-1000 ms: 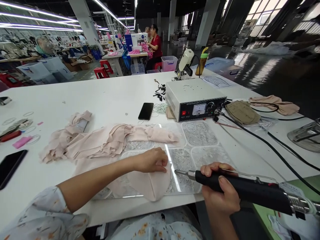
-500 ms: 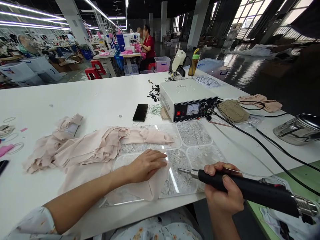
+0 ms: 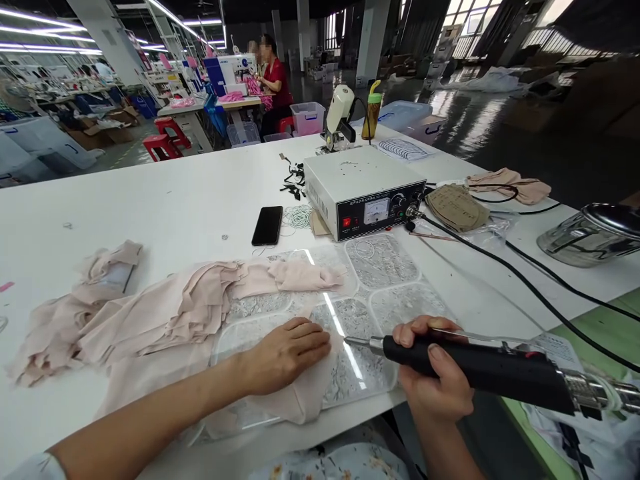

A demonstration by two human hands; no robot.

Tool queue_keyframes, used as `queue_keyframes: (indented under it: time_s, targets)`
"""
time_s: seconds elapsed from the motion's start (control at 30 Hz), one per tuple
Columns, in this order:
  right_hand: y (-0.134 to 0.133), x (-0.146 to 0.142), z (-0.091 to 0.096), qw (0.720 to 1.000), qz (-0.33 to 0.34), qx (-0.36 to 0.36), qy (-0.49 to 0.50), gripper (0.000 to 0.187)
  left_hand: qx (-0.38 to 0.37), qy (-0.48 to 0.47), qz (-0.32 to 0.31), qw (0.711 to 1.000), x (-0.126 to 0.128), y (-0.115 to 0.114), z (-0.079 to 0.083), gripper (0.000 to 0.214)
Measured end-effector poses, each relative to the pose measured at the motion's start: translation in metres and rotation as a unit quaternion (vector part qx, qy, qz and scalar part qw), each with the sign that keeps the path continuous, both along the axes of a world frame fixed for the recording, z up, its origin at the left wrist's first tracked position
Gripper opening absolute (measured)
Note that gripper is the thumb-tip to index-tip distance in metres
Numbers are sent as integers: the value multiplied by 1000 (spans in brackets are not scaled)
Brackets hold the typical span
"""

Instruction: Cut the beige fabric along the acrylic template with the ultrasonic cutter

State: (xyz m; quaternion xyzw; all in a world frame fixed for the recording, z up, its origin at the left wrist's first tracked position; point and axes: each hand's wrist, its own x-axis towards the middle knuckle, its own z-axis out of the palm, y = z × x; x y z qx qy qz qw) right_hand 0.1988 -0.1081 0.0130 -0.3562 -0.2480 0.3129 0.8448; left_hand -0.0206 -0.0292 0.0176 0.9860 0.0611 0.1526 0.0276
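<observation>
My left hand lies palm down, its fingers stretched out, on a thin pale pink fabric piece. Beneath that is a clear-topped mat with a grey stone pattern. My right hand is wrapped round a black handheld ultrasonic cutter. Its metal tip points left and sits close to the fingertips of my left hand; whether it touches the fabric I cannot tell. Further left a layered pile of the same pink fabric reaches onto the mat.
A white control box with dials stands behind the mat, and a black cable runs from it to the right. Nearby are a phone, brown templates and a lidded metal pot. A person in red sits at a sewing machine beyond.
The view has shifted, so the table's things appear further left. The cutter's tip is nearer my left fingertips, and those fingers lie closer together.
</observation>
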Motion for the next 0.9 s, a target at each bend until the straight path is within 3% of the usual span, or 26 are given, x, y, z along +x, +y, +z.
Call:
queue_keyframes:
  time_s: [0.63,0.9]
  targets:
    - [-4,5,4,999,-5,-30,-29,18,-95,1,3,995,7,8,-8,29]
    - [-2,4,7,999,1,-31,-18,18,-90,-15,-10,996,8,9,-6,29]
